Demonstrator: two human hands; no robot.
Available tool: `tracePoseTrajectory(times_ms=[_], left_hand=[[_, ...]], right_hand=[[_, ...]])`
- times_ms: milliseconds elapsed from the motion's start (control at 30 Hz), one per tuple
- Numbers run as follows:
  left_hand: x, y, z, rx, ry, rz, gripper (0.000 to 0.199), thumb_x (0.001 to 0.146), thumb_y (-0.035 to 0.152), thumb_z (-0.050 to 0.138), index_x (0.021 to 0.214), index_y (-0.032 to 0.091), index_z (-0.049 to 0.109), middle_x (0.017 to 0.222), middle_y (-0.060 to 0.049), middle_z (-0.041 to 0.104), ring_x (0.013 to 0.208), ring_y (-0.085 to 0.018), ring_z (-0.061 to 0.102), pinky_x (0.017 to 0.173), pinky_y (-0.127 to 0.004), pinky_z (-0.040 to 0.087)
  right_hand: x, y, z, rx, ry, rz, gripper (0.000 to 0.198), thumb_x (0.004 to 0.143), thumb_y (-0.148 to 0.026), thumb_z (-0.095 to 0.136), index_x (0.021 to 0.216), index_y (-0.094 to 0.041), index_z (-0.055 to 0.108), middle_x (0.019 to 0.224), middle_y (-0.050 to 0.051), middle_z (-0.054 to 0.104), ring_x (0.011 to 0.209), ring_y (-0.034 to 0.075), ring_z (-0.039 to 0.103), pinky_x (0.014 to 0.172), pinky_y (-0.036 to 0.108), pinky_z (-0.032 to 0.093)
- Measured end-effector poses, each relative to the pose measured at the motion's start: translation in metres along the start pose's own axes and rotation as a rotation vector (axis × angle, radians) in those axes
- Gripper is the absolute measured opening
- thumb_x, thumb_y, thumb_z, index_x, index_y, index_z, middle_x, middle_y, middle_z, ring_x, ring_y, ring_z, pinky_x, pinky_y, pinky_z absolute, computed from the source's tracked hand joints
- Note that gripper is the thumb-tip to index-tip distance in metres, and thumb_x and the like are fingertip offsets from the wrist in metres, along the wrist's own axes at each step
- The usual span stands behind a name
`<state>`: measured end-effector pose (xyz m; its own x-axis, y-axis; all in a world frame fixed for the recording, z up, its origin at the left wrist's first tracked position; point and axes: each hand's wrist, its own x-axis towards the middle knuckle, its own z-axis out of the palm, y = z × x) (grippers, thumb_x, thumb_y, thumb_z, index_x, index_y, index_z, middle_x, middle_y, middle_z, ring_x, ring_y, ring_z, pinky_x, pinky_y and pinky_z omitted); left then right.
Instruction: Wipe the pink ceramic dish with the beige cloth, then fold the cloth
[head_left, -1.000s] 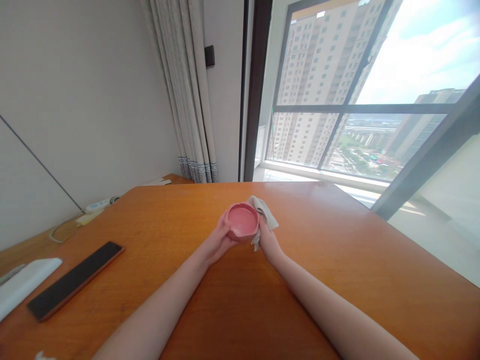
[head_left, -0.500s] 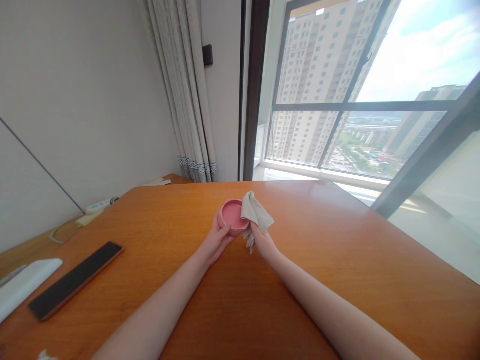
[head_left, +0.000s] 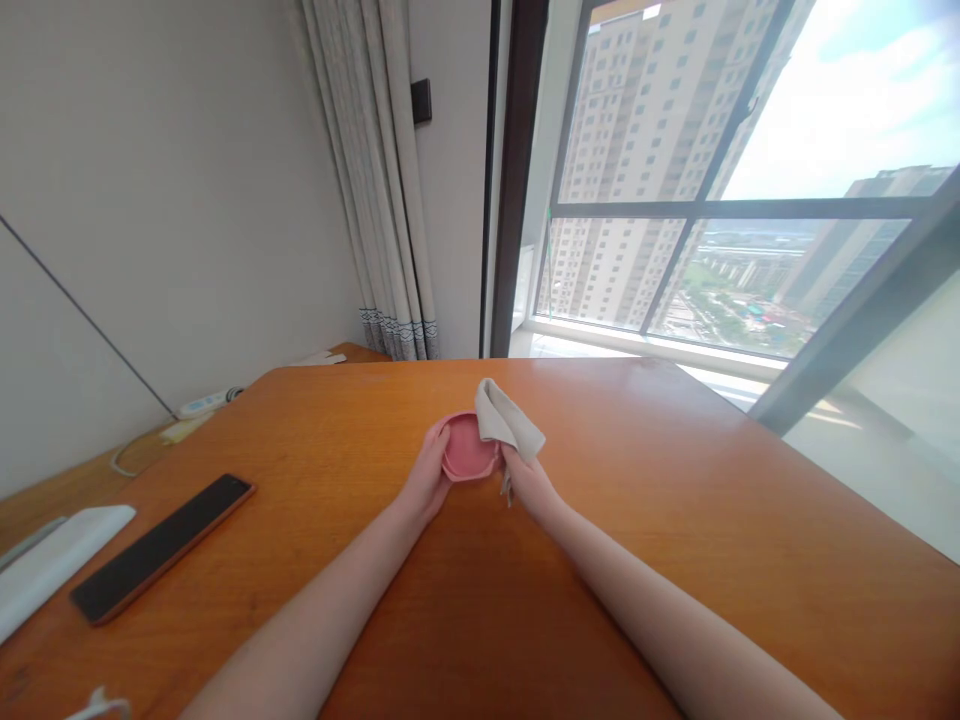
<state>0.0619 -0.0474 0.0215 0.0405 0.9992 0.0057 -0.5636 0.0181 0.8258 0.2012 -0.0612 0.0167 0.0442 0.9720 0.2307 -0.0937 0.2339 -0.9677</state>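
- I see my left hand [head_left: 429,478] with its fingers [head_left: 438,437] wrapped round the left side of the pink bowl [head_left: 466,452], clamped on its rim and wall
- My right hand [head_left: 527,482] has its fingers closed on a beige cloth [head_left: 504,423], bunched in the grip, with a loose end hanging just below the hand
- The cloth drapes over the bowl's right rim and touches it; its upper fold stands above the bowl
- The bowl sits between both hands, tilted so its inside faces me, at the middle of the table [head_left: 675,520]; I cannot tell whether its base touches the wood
- Both my forearms stretch bare across the table from the near edge toward the bowl
- Well apart on the left lies a dark phone [head_left: 161,548], flat, with a white object [head_left: 56,560] just beside it at the edge
- Farther back on the left I make out a white power strip [head_left: 206,402] with its cable
- Behind the table hang pale curtains [head_left: 382,180], beside a large window [head_left: 720,180] showing tower blocks
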Motion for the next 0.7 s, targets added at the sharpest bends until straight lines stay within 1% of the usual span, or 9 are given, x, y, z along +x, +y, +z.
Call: tracePoseTrajectory(times_ms=[133,167,267,333,433,533,600,633,700], left_hand=[[-0.004,0.008,0.003,-0.097,-0.068,-0.021,0.042,0.079,0.036,0.061,0.119,0.027,0.052,0.129,-0.004,0.055,0.113,-0.019,0.053,0.092,-0.035,0.047],[-0.005,0.008,0.004,-0.09,-0.084,-0.053,0.041,0.079,0.035,0.061,0.119,0.025,0.053,0.127,-0.004,0.056,0.112,-0.02,0.054,0.091,-0.035,0.047],[-0.008,0.007,0.004,-0.034,-0.094,-0.231,0.038,0.08,0.038,0.059,0.112,0.019,0.059,0.118,-0.008,0.062,0.107,-0.023,0.057,0.088,-0.038,0.049],[-0.009,0.004,0.005,0.008,-0.068,-0.279,0.037,0.079,0.04,0.058,0.108,0.017,0.062,0.112,-0.009,0.065,0.106,-0.024,0.058,0.09,-0.039,0.047],[-0.009,-0.001,0.006,0.014,-0.044,-0.175,0.036,0.079,0.039,0.059,0.107,0.018,0.063,0.114,-0.006,0.065,0.111,-0.023,0.056,0.097,-0.035,0.042],[-0.005,-0.005,0.003,-0.015,-0.013,-0.048,0.037,0.08,0.041,0.058,0.108,0.018,0.063,0.118,-0.005,0.063,0.115,-0.021,0.053,0.1,-0.033,0.038],[-0.002,-0.006,-0.001,-0.015,0.052,0.034,0.037,0.08,0.042,0.057,0.107,0.018,0.062,0.118,-0.005,0.062,0.115,-0.02,0.052,0.101,-0.033,0.037],[0.0,-0.006,-0.003,-0.01,0.088,0.081,0.038,0.08,0.043,0.057,0.108,0.018,0.062,0.118,-0.005,0.062,0.115,-0.02,0.052,0.102,-0.033,0.036],[0.004,-0.006,-0.006,0.012,0.147,0.172,0.038,0.081,0.044,0.056,0.109,0.018,0.061,0.119,-0.005,0.061,0.115,-0.019,0.051,0.102,-0.033,0.035]], right_hand=[[-0.01,-0.002,0.01,-0.032,0.041,-0.055,0.056,0.077,-0.048,0.056,0.128,-0.025,0.051,0.135,0.003,0.05,0.134,0.023,0.032,0.114,0.04,0.019],[-0.011,-0.003,0.01,-0.042,0.055,-0.066,0.056,0.077,-0.046,0.056,0.129,-0.024,0.05,0.134,0.003,0.051,0.135,0.023,0.031,0.114,0.04,0.019],[-0.012,-0.011,0.005,-0.053,0.067,-0.062,0.052,0.079,-0.043,0.052,0.127,-0.024,0.053,0.127,0.003,0.057,0.133,0.024,0.034,0.114,0.04,0.022],[-0.01,-0.017,-0.001,-0.054,0.049,-0.08,0.047,0.079,-0.041,0.052,0.123,-0.024,0.056,0.124,0.002,0.06,0.13,0.024,0.039,0.113,0.039,0.025],[-0.003,-0.019,-0.007,-0.047,0.016,-0.099,0.045,0.079,-0.042,0.054,0.12,-0.025,0.059,0.125,0.0,0.059,0.13,0.023,0.038,0.113,0.038,0.025],[0.005,-0.009,-0.007,0.057,0.017,0.03,0.049,0.08,-0.051,0.052,0.122,-0.025,0.057,0.127,0.001,0.058,0.13,0.023,0.039,0.111,0.039,0.028],[0.008,0.002,-0.005,0.159,-0.002,0.137,0.053,0.08,-0.056,0.051,0.123,-0.024,0.056,0.127,0.003,0.057,0.126,0.023,0.045,0.108,0.04,0.034],[0.009,0.007,-0.003,0.189,-0.021,0.166,0.055,0.079,-0.057,0.053,0.122,-0.023,0.057,0.128,0.004,0.057,0.124,0.024,0.047,0.106,0.041,0.036],[0.008,0.016,0.0,0.182,-0.043,0.154,0.059,0.076,-0.058,0.057,0.122,-0.022,0.057,0.126,0.007,0.058,0.121,0.026,0.051,0.104,0.042,0.038]])
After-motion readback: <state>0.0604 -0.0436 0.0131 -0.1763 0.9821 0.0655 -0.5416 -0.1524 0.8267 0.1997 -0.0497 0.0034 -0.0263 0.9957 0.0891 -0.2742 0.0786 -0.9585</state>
